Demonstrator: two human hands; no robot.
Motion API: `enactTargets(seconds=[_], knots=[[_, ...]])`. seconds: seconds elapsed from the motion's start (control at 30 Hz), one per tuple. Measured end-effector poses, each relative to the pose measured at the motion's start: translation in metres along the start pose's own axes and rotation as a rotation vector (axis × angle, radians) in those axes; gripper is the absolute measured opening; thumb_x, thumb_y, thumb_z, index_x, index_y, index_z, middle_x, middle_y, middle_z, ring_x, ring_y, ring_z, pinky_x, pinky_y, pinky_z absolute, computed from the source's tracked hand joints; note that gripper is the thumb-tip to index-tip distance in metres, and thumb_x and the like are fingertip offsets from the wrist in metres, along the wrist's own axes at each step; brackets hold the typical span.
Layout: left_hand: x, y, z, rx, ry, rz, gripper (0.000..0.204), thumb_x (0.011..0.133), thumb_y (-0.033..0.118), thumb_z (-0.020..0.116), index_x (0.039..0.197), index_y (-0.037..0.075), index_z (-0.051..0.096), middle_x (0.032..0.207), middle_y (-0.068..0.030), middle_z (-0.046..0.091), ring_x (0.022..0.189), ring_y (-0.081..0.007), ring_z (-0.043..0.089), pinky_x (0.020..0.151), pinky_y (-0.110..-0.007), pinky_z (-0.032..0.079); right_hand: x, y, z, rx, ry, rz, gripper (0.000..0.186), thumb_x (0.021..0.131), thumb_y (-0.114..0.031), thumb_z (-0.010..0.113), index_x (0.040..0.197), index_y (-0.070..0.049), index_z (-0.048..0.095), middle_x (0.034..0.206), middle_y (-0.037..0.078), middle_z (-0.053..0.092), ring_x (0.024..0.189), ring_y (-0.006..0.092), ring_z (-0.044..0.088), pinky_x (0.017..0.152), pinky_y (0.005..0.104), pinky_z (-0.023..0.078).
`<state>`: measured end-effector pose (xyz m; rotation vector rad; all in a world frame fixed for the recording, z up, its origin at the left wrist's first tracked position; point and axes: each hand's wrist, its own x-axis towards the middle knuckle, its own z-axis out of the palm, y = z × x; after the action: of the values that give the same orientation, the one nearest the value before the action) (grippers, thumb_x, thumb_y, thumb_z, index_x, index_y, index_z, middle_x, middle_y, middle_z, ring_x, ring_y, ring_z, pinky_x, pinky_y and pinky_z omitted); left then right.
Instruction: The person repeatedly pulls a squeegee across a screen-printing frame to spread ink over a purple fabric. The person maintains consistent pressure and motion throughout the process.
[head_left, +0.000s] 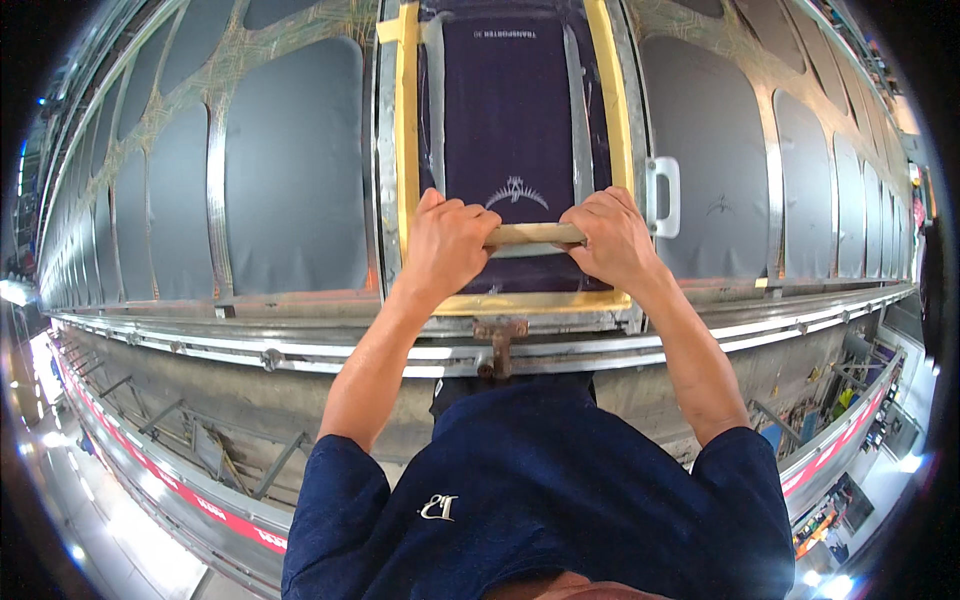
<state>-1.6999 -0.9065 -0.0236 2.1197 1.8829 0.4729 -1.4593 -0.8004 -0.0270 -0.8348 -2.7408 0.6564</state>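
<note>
Tan bar hides its ends under left hand and right hand.

- The left hand and right hand grip opposite ends of a wooden bar.
- Under the bar lies a dark purple screen with a pale crest mark, its frame edged in yellow tape.
- A white handle sticks out at the frame's right side.
- Dark grey panels line the table both ways.
- A rusty bracket sits by the metal rail.
</note>
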Motion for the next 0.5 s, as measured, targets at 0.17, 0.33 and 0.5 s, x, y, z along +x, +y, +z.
enactTargets(seconds=[0.17, 0.33, 0.5], knots=[[0.127, -0.068, -0.025, 0.138, -0.008, 0.015, 0.019, 0.076, 0.024, 0.082, 0.092, 0.016, 0.077, 0.084, -0.0051, 0.074, 0.081, -0.0266, 0.069, 0.08, -0.041, 0.048, 0.126, 0.066, -0.033, -0.193, 0.0, 0.025, 0.014, 0.078, -0.022, 0.076, 0.085, -0.011, 0.072, 0.08, 0.011, 0.066, 0.089, 0.0324, 0.063, 0.088, 0.0452, 0.047], [0.272, -0.153, -0.045, 0.132, 0.005, 0.001, 0.027, 0.075, 0.035, 0.085, 0.093, 0.017, 0.077, 0.08, -0.0108, 0.074, 0.083, -0.0328, 0.072, 0.079, -0.045, 0.055, 0.269, 0.145, -0.065, -0.179, -0.026, 0.051, 0.025, 0.079, -0.028, 0.078, 0.09, -0.007, 0.073, 0.078, 0.015, 0.07, 0.08, 0.0373, 0.067, 0.076, 0.0455, 0.053], [0.344, -0.181, -0.054, 0.158, -0.003, -0.019, 0.032, 0.072, 0.037, 0.085, 0.098, 0.018, 0.078, 0.082, -0.0119, 0.074, 0.084, -0.0332, 0.072, 0.08, -0.045, 0.054, 0.334, 0.204, -0.071, -0.092, -0.004, 0.055, 0.03, 0.078, -0.031, 0.08, 0.096, -0.007, 0.074, 0.079, 0.016, 0.072, 0.075, 0.0326, 0.07, 0.072, 0.0412, 0.053]])
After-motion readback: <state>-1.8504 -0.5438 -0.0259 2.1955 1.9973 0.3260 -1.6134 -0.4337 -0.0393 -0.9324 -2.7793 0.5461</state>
